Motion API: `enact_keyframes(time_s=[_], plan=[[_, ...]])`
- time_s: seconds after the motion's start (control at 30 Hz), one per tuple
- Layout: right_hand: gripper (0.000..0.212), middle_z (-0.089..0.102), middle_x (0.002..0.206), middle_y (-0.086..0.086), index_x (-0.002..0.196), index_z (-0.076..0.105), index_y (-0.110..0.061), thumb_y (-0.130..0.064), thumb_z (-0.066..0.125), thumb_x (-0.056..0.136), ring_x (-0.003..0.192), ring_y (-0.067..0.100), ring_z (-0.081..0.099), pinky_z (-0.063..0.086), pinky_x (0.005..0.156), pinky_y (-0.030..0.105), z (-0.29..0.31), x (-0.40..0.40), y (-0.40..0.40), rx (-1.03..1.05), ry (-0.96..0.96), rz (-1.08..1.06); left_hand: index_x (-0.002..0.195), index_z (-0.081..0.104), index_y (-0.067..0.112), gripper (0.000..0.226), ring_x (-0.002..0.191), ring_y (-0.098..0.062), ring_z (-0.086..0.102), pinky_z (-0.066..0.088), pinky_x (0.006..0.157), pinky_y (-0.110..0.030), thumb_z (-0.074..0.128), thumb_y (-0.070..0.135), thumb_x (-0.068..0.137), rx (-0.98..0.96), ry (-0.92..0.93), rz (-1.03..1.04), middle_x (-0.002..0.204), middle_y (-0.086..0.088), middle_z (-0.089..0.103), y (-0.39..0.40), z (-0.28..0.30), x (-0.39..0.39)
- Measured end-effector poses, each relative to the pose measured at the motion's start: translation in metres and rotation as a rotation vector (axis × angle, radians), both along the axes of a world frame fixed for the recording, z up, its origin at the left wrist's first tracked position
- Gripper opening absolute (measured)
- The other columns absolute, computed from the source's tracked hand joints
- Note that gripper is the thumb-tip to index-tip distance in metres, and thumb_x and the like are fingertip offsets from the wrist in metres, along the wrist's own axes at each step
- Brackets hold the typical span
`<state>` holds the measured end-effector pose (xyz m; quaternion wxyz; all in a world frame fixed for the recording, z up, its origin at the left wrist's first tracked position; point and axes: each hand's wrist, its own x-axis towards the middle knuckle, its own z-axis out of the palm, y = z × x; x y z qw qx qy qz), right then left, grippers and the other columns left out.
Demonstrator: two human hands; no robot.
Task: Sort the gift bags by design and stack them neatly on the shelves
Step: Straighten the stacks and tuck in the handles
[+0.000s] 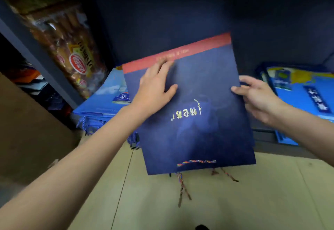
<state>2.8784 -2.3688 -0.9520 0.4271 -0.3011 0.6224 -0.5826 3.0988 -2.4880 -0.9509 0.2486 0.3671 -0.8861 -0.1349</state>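
A flat dark navy gift bag point(195, 126) with a red band at its far edge, gold lettering and a multicoloured cord handle lies tilted in the middle of the shelf opening. My left hand point(155, 87) rests flat on its upper left part, fingers stretched toward the red band. My right hand point(256, 96) holds the bag's right edge, thumb on top and fingers behind it. Left of it a stack of light blue gift bags point(106, 99) lies flat. On the right lies another pile of bright blue bags point(303, 92) with yellow print.
A dark shelf post point(36, 54) slants across the left. Behind it stands a clear packet of snacks point(72, 52). A brown cardboard surface point(27, 130) fills the lower left. Pale floor tiles point(253, 193) lie below, with loose cord handles point(182, 186) hanging over them.
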Motion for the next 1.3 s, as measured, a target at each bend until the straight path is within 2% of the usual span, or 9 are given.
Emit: enact_keyframes(time_s=[0.07, 0.17, 0.23, 0.33, 0.57, 0.73, 0.83, 1.17, 1.3], plan=[[0.021, 0.072, 0.072, -0.004, 0.090, 0.056, -0.017, 0.003, 0.049, 0.090, 0.058, 0.006, 0.065, 0.054, 0.056, 0.025, -0.005, -0.039, -0.006, 0.009, 0.026, -0.159, 0.144, 0.032, 0.014, 0.070, 0.139, -0.028, 0.025, 0.025, 0.112, -0.044, 0.046, 0.041, 0.081, 0.034, -0.096, 0.007, 0.151, -0.011, 0.026, 0.002, -0.020, -0.004], [0.033, 0.062, 0.117, 0.015, 0.117, 0.048, -0.010, -0.008, 0.061, 0.088, 0.078, 0.013, 0.056, 0.044, 0.060, 0.019, -0.023, -0.079, -0.006, 0.251, 0.410, -0.187, 0.149, 0.014, 0.024, 0.072, 0.144, -0.028, 0.004, 0.013, 0.114, -0.046, 0.049, 0.047, 0.091, 0.132, -0.451, 0.032, 0.158, -0.006, 0.001, 0.015, -0.048, -0.011], [0.063, 0.050, 0.120, 0.009, 0.136, 0.032, -0.005, -0.011, 0.066, 0.085, 0.097, 0.018, 0.048, 0.046, 0.062, 0.016, -0.040, -0.088, 0.008, 0.493, 0.554, 0.000, 0.150, 0.005, 0.030, 0.081, 0.144, -0.030, -0.010, 0.005, 0.114, -0.049, 0.050, 0.056, 0.087, 0.234, -0.662, -0.047, 0.157, -0.003, -0.011, 0.030, -0.067, -0.017], [0.090, 0.035, 0.142, 0.010, 0.146, 0.019, -0.011, -0.027, 0.074, 0.077, 0.129, 0.025, 0.038, 0.039, 0.102, 0.033, -0.063, -0.073, 0.037, 0.717, 0.704, 0.390, 0.149, 0.000, 0.032, 0.095, 0.141, -0.034, -0.021, -0.003, 0.113, -0.054, 0.057, 0.062, 0.079, 0.286, -0.891, -0.185, 0.157, -0.003, -0.016, 0.044, -0.092, -0.025], [0.115, -0.021, 0.154, 0.010, 0.147, -0.007, -0.032, -0.040, 0.078, 0.070, 0.139, 0.046, -0.005, 0.022, 0.112, 0.050, -0.094, -0.025, 0.048, 0.925, 1.141, 0.623, 0.138, 0.023, 0.029, 0.076, 0.143, -0.037, -0.003, 0.015, 0.111, -0.054, 0.068, 0.045, 0.079, 0.275, -0.803, -0.183, 0.156, -0.006, -0.002, 0.034, -0.102, -0.044], [0.109, -0.016, 0.152, 0.016, 0.147, 0.010, -0.027, -0.025, 0.083, 0.066, 0.136, 0.042, 0.024, 0.032, 0.107, 0.036, -0.095, -0.033, 0.048, 0.859, 0.984, 0.375, 0.142, 0.017, 0.026, 0.078, 0.144, -0.032, 0.011, 0.012, 0.112, -0.054, 0.061, 0.051, 0.083, 0.214, -0.851, -0.150, 0.157, -0.005, 0.005, 0.036, -0.106, -0.042], [0.105, 0.011, 0.150, 0.018, 0.146, 0.017, -0.021, -0.020, 0.083, 0.065, 0.130, 0.033, 0.038, 0.032, 0.103, 0.028, -0.090, -0.041, 0.053, 0.770, 0.966, 0.325, 0.146, 0.008, 0.020, 0.075, 0.141, -0.034, 0.020, 0.013, 0.112, -0.053, 0.050, 0.048, 0.091, 0.094, -0.936, -0.103, 0.157, -0.010, 0.008, 0.047, -0.109, -0.039], [0.074, 0.039, 0.139, 0.014, 0.143, 0.025, -0.017, -0.007, 0.065, 0.082, 0.127, 0.031, 0.039, 0.033, 0.103, 0.034, -0.089, -0.043, 0.036, 0.582, 1.084, 0.343, 0.140, 0.019, 0.020, 0.068, 0.127, -0.028, 0.033, 0.021, 0.108, -0.043, 0.057, 0.043, 0.088, -0.118, -0.930, 0.012, 0.138, -0.006, 0.031, 0.027, -0.092, -0.030], [0.082, 0.036, 0.137, 0.012, 0.145, 0.019, -0.020, -0.016, 0.069, 0.080, 0.126, 0.032, 0.037, 0.034, 0.105, 0.038, -0.091, -0.054, 0.053, 0.614, 1.071, 0.400, 0.142, 0.021, 0.026, 0.071, 0.130, -0.027, 0.029, 0.024, 0.107, -0.041, 0.060, 0.043, 0.086, 0.029, -0.828, -0.151, 0.144, -0.003, 0.025, 0.016, -0.088, -0.036]])
